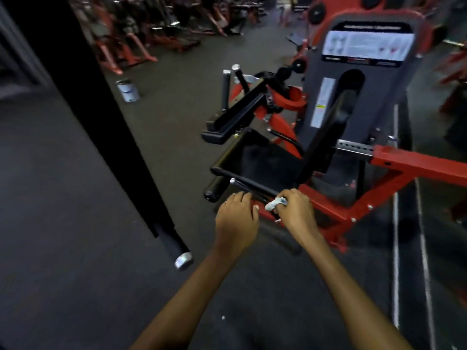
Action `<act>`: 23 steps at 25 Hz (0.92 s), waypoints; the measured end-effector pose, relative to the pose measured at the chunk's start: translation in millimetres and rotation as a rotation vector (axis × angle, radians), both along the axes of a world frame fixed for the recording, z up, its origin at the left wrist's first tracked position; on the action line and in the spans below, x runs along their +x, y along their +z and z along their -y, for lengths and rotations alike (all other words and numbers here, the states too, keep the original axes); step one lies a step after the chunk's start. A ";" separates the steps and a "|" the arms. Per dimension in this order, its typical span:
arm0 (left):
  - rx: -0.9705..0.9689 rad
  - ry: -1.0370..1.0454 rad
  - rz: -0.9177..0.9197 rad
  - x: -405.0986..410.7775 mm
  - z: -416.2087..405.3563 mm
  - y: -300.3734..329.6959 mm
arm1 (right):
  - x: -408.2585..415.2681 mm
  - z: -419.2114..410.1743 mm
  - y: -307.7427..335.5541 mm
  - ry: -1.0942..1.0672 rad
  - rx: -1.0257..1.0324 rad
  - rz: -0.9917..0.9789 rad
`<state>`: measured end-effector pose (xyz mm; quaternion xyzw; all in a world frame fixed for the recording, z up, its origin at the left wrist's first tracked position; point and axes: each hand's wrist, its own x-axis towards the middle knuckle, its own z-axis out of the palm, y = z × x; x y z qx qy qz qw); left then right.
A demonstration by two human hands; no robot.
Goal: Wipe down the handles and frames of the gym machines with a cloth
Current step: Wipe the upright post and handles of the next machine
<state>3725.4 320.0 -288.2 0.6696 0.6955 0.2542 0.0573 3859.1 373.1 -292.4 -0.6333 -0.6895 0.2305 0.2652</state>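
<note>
Right hand [297, 210] grips a bunched white cloth [276, 203] against the machine's black handle [255, 187], while left hand [237, 215] curls over the same handle alongside.

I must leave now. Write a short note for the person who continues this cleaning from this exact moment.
Right hand: grips the white cloth, bunched against the black handle bar at the near side of the seat.
Left hand: fingers curled over the same bar, beside the cloth, steadying it.
Done: cannot tell from this view which parts are already wiped.
Left: finish this bar up to its chrome end cap, then the red frame, the far handles, and the other machines.
</note>
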 end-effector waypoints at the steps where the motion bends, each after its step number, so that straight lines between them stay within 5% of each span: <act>1: 0.054 -0.003 0.039 -8.3 9.6 2.0 | -9.7 3.1 -0.9 0.032 0.012 -0.047; 5: 0.433 0.054 0.073 -52.7 66.9 15.0 | -56.9 39.9 -3.6 0.256 -0.124 -0.217; 8: 0.755 0.259 0.018 -117.7 89.7 34.7 | -109.6 62.1 13.4 0.472 -0.024 -0.271; 11: 0.796 0.301 -0.033 -176.4 71.6 52.0 | -163.7 63.4 21.7 0.579 0.051 -0.285; 14: 0.762 0.089 -0.089 -201.0 42.3 54.2 | -178.7 81.5 6.9 0.642 0.037 -0.135; 19: 0.777 -0.061 0.032 -204.5 23.6 45.9 | -138.7 84.8 0.9 0.656 0.158 0.071; 23: 0.810 -0.126 0.053 -209.1 19.9 42.3 | -191.8 74.5 8.2 0.687 0.223 0.147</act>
